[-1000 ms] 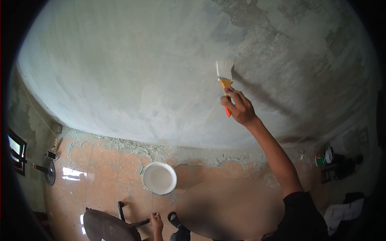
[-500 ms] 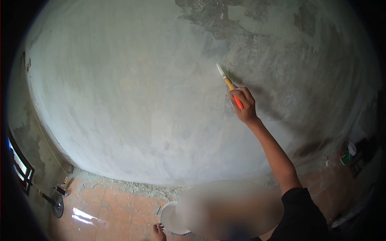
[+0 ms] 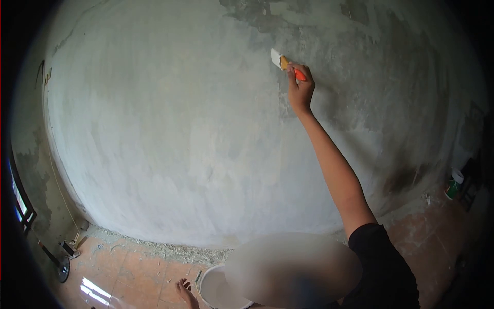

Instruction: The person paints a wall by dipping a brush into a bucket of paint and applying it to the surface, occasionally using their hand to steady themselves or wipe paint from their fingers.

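Observation:
My right hand (image 3: 301, 90) is closed round the orange and yellow handle of a paintbrush (image 3: 284, 62), arm stretched up. White bristles point up and left against the patchy grey-green wall (image 3: 206, 134), beside a darker patch. Down at the bottom, my left hand (image 3: 186, 293) is beside a white bucket (image 3: 206, 288), fingers apart and slightly curled, with nothing visible in them. Pale paint-like liquid shows inside the bucket. A blurred oval covers the bucket's right part.
Scraped flakes (image 3: 175, 251) lie along the wall's foot on the orange tile floor (image 3: 139, 275). At left are a window (image 3: 21, 203) and a round-based black stand (image 3: 63, 269) by a cord. A green and white can (image 3: 453, 185) stands at far right.
My right hand has moved the paintbrush up, and the brush's broad face now shows. My left hand has shifted left, away from the bucket's rim. The view has shifted somewhat.

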Available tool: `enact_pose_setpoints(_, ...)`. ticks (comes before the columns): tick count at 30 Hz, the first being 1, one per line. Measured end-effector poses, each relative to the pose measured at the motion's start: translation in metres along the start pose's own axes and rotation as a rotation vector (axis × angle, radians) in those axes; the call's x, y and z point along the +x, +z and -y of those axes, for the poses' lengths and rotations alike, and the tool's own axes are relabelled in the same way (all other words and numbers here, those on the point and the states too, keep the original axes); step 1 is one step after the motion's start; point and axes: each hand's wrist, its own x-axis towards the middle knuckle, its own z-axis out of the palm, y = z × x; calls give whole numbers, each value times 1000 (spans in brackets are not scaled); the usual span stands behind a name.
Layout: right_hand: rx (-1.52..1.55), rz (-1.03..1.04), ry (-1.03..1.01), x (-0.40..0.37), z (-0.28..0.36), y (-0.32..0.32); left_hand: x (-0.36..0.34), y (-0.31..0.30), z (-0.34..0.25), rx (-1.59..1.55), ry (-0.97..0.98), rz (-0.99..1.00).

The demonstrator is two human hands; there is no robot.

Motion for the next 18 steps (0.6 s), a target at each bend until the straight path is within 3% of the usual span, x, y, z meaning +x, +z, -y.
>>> enact_pose_setpoints(5, -127, 77, 151, -37, -7, 6, -2, -3, -8, -3, 107, 50)
enact_pose_setpoints(8, -152, 72, 236, -68, 10, -3, 6, -9, 6, 83, 51, 35)
enact_pose_setpoints(12, 15, 29, 627, -104, 52, -35, -4, -6, 9, 245, 6, 156)
enact_pose_setpoints(13, 45, 41, 711, -127, 66, -46, -3, -7, 16, 265, 108, 224)
enact_pose_setpoints(16, 157, 263, 824, -201, 136, -78, 0, -5, 28, 536, 277, 311)
enact_pose_setpoints(18, 190, 412, 949, -256, 173, -97, -12, 3, 16, 642, 288, 334)
